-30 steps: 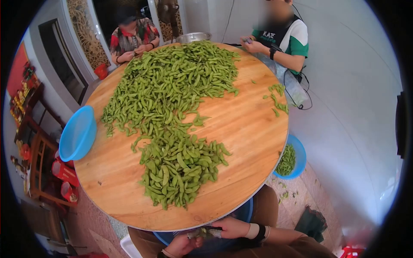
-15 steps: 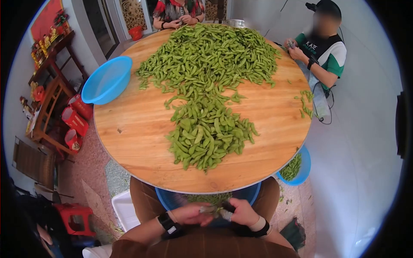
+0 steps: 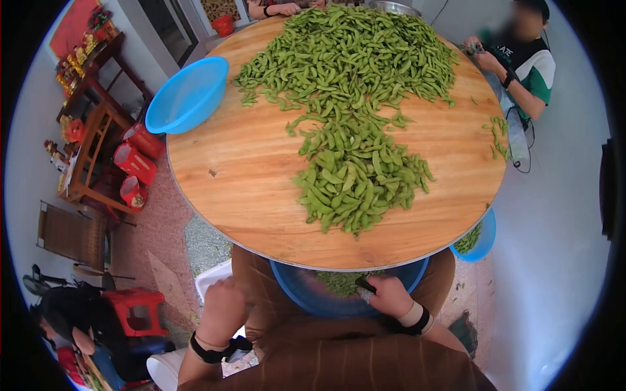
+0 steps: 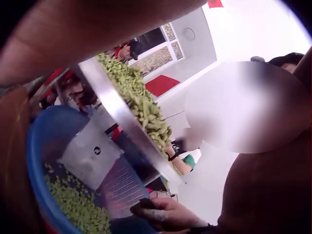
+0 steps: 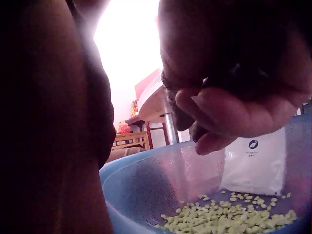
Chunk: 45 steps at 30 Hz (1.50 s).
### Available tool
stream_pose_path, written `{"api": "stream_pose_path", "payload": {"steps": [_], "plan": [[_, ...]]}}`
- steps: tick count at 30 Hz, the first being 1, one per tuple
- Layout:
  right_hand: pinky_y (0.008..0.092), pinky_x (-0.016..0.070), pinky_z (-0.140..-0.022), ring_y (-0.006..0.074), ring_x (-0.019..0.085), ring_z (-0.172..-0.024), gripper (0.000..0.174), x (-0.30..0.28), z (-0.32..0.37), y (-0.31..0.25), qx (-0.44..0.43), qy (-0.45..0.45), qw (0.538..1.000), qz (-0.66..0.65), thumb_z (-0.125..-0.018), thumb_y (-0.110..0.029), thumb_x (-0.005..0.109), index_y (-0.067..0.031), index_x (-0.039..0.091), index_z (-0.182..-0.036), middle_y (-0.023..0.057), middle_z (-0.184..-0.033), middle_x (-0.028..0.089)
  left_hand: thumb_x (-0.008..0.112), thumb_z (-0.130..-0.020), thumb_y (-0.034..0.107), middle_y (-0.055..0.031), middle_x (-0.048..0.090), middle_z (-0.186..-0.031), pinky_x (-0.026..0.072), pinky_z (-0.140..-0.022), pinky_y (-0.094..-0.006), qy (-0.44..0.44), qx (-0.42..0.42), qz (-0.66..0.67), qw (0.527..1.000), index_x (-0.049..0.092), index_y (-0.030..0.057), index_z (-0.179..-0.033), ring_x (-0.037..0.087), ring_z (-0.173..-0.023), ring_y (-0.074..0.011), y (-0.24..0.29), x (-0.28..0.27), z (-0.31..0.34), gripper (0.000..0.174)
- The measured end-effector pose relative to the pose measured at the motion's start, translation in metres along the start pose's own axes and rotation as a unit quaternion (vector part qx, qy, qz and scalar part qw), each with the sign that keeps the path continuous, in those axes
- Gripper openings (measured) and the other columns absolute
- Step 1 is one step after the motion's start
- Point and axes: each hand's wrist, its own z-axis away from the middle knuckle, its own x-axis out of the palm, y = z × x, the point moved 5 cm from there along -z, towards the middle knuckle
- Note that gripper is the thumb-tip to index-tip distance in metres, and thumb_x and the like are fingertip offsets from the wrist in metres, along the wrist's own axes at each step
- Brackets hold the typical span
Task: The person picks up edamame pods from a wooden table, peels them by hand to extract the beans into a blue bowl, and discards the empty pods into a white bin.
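Note:
My left hand (image 3: 225,309) is off to the left by the white basin (image 3: 214,275); motion blurs its fingers, and what it may hold cannot be told. Over the near blue basin (image 3: 287,287) is my right hand (image 3: 394,300), its fingers bent in the right wrist view. A dark cover (image 3: 365,283) is on its thumb and silvery wrapping (image 4: 157,214) on a finger; shadow hides its palm. Shelled green beans (image 5: 229,217) lie in that basin, beside a white printed packet (image 5: 256,163). Unshelled soybean pods (image 3: 358,182) are heaped on the round wooden table (image 3: 254,215).
An empty blue basin (image 3: 189,94) tilts on the table's left rim. Another blue basin (image 3: 482,241) with green pieces stands low at right. Two people sit across the table, one in a cap (image 3: 531,10). Red stool (image 3: 137,313) and another person are at lower left.
My hands were together over the basin and are now apart: the left has swung out to the left, the right stays over the basin. The head view has tilted down.

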Motion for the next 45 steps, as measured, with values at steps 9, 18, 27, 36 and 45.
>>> {"api": "stream_pose_path", "payload": {"steps": [9, 18, 27, 36, 45], "plan": [[0.0456, 0.0479, -0.069, 0.0387, 0.058, -0.078, 0.017, -0.007, -0.001, -0.033, -0.024, -0.014, 1.0, 0.004, -0.068, -0.009, 0.059, -0.0005, 0.055, -0.082, 0.0195, -0.079, 0.06, 0.069, -0.072, 0.01, -0.012, 0.06, -0.091, 0.0487, -0.066, -0.0379, 0.457, 0.187, 0.226, 0.84, 0.063, 0.0048, -0.088, 0.059, -0.08, -0.0316, 0.111, -0.149, -0.103, 0.018], [0.0451, 0.0476, -0.065, 0.0422, 0.058, -0.075, 0.02, -0.024, 0.017, -0.01, 0.066, 0.033, 0.993, -0.088, -0.078, -0.018, 0.062, -0.0012, 0.056, -0.087, 0.0228, -0.077, 0.059, 0.064, -0.067, 0.003, -0.0173, 0.056, -0.085, 0.047, -0.066, -0.0443, 0.364, 0.098, 0.343, 0.861, 0.059, 0.0005, -0.084, 0.057, -0.077, -0.0372, 0.108, -0.121, -0.146, 0.018], [0.0442, 0.0478, -0.065, 0.0434, 0.059, -0.077, 0.02, -0.024, 0.019, -0.015, 0.038, 0.032, 0.989, -0.143, -0.083, -0.018, 0.06, -0.0007, 0.055, -0.091, 0.0239, -0.078, 0.059, 0.063, -0.068, 0.001, -0.0178, 0.056, -0.087, 0.0471, -0.065, -0.0436, 0.34, 0.118, 0.278, 0.891, 0.057, 0.0001, -0.095, 0.057, -0.077, -0.0389, 0.121, -0.127, -0.148, 0.027], [0.0374, 0.05, -0.061, 0.0317, 0.063, -0.066, 0.019, -0.049, 0.027, -0.034, 0.066, 0.009, 0.971, -0.228, -0.084, -0.013, 0.056, -0.0009, 0.053, -0.099, 0.0159, -0.076, 0.063, 0.056, -0.081, -0.001, -0.0134, 0.061, -0.105, 0.0473, -0.06, -0.0299, 0.343, 0.178, 0.505, 0.772, 0.055, -0.0006, -0.108, 0.057, -0.069, -0.0188, 0.097, -0.128, -0.151, 0.027], [0.0247, 0.0483, -0.053, 0.0115, 0.061, -0.057, 0.023, -0.075, 0.028, -0.053, 0.057, 0.02, 0.945, -0.322, -0.088, -0.011, 0.052, -0.0018, 0.051, -0.109, 0.0038, -0.076, 0.065, 0.053, -0.09, 0.001, -0.0071, 0.064, -0.089, 0.0441, -0.053, -0.0201, 0.033, 0.196, 0.717, 0.669, 0.053, 0.0012, -0.114, 0.053, -0.06, -0.0064, 0.115, -0.129, -0.12, 0.024]]}}
